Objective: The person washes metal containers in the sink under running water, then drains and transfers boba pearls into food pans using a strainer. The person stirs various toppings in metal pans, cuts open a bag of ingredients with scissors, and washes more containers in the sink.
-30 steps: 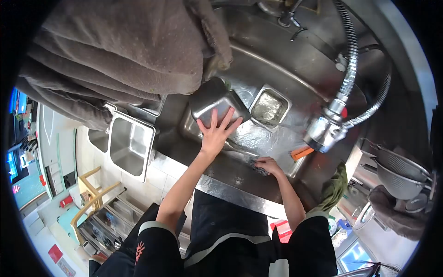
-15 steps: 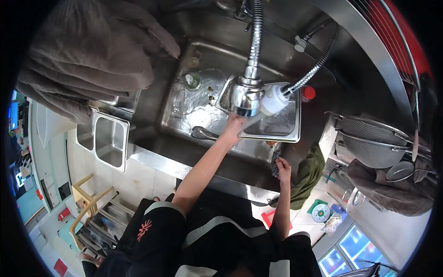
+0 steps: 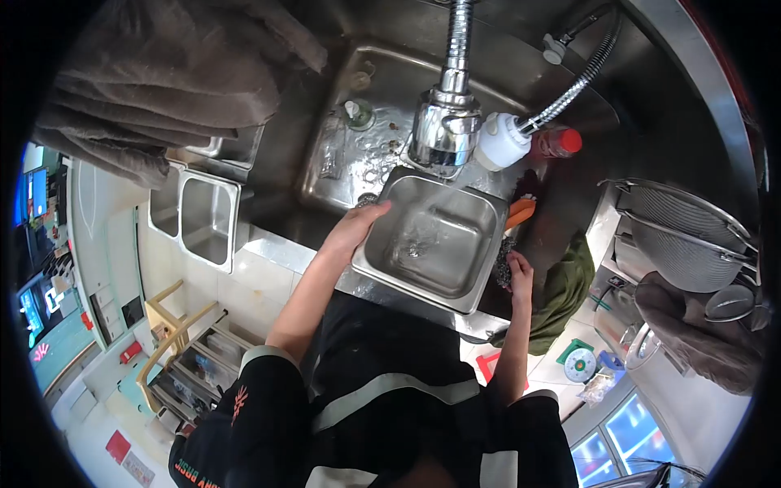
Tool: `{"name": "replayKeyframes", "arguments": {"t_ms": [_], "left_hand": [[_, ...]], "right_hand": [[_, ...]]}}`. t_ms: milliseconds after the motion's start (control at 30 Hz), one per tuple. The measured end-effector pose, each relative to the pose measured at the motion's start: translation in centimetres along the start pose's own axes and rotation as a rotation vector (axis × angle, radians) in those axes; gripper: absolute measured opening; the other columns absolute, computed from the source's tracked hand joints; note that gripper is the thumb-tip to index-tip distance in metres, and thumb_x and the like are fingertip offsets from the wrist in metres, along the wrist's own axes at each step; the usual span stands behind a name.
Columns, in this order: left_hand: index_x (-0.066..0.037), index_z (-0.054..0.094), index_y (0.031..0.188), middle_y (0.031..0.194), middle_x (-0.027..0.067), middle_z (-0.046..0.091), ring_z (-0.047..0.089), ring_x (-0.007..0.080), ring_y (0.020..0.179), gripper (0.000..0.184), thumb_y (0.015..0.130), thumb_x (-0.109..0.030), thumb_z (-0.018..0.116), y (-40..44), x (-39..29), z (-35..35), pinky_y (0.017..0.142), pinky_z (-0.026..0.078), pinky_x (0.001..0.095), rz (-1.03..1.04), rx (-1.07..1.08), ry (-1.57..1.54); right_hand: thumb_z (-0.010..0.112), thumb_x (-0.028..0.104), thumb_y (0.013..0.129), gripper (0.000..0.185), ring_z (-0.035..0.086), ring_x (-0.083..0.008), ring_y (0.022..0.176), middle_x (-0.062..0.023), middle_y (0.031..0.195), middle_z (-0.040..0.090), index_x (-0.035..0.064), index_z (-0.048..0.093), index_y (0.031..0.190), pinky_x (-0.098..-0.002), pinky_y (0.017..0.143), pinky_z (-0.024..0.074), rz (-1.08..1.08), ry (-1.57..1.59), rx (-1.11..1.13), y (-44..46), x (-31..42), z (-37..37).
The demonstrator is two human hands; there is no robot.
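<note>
At the front edge of the sink (image 3: 281,249), just beyond the person's dark apron, a rectangular steel pan (image 3: 476,248) is held tilted with its open side up, a little water swirling over its floor; the left hand (image 3: 351,230) grips its left side, thumb along the rim, the other fingers mostly hidden by the pan, so how far they curl cannot be told; off the pan's right side the right hand (image 3: 520,276) has its fingers drawn closed on a dark steel-wool scrubber (image 3: 503,264), pinched close beside the pan wall; whether the scrubber touches the metal is unclear; a green cloth (image 3: 561,285) hangs over the sink edge to the right of that hand; just past the pan's right corner lies an orange object (image 3: 521,212), partly hidden; above the pan's far rim hangs a chrome faucet head (image 3: 443,134), a faint stream of water falling from there into the pan, with a white fitting (image 3: 500,144) right beside it on a ribbed hose; farther back in the basin a small clear bottle (image 3: 358,116) stands to the left and a red-capped jar (image 3: 561,142) to the right.
</note>
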State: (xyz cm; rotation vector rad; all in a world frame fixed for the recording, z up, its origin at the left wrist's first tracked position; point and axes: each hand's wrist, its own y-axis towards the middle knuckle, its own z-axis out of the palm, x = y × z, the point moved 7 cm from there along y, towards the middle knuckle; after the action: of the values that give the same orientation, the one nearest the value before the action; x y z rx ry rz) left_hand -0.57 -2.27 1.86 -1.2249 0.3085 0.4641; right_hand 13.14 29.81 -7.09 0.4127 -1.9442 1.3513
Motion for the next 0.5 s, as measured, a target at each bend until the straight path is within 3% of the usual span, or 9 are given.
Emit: {"name": "replayKeyframes", "arguments": {"t_ms": [233, 367, 467, 500], "left_hand": [[0.0, 0.056, 0.093, 0.08, 0.0034, 0.059, 0.052, 0.0066, 0.07, 0.027, 0.08, -0.023, 0.054, -3.6, -2.9, -2.3, 0.064, 0.041, 0.0197, 0.271, -0.046, 0.004], [0.002, 0.054, 0.095, 0.083, 0.0046, 0.058, 0.052, 0.008, 0.071, 0.03, 0.08, -0.024, 0.053, -3.3, -3.2, -3.3, 0.065, 0.042, 0.0207, 0.233, -0.077, -0.053], [0.003, 0.053, 0.097, 0.088, 0.008, 0.058, 0.055, 0.0118, 0.075, 0.032, 0.08, -0.025, 0.053, -3.0, -3.2, -3.1, 0.067, 0.043, 0.0228, 0.165, -0.118, -0.113], [0.001, 0.052, 0.099, 0.094, 0.0088, 0.058, 0.055, 0.0145, 0.082, 0.033, 0.08, -0.026, 0.052, -2.5, -2.7, -2.9, 0.072, 0.043, 0.0251, 0.139, -0.081, -0.189]], "right_hand": [[0.052, 0.023, 0.079, 0.025, 0.042, -0.0032, 0.038, 0.0027, 0.06, 0.052, 0.0051, 0.056, 0.096, -0.0179, 0.028, 0.0244, -0.022, -0.02, 0.024, 0.2, 1.9, 2.5], [0.053, 0.022, 0.079, 0.026, 0.043, -0.0036, 0.043, 0.0017, 0.063, 0.052, 0.0033, 0.055, 0.097, -0.0197, 0.031, 0.0249, 0.023, 0.179, 0.106, -0.6, 4.6, 3.9], [0.052, 0.024, 0.079, 0.028, 0.043, -0.0035, 0.044, 0.0014, 0.065, 0.052, 0.0045, 0.053, 0.098, -0.0188, 0.03, 0.0235, 0.049, 0.355, 0.036, -1.8, 8.0, 4.7], [0.051, 0.026, 0.079, 0.03, 0.043, -0.0043, 0.044, 0.0007, 0.069, 0.053, 0.0056, 0.051, 0.101, -0.018, 0.031, 0.0242, 0.035, 0.389, 0.114, -1.7, 8.6, 4.7]]}}
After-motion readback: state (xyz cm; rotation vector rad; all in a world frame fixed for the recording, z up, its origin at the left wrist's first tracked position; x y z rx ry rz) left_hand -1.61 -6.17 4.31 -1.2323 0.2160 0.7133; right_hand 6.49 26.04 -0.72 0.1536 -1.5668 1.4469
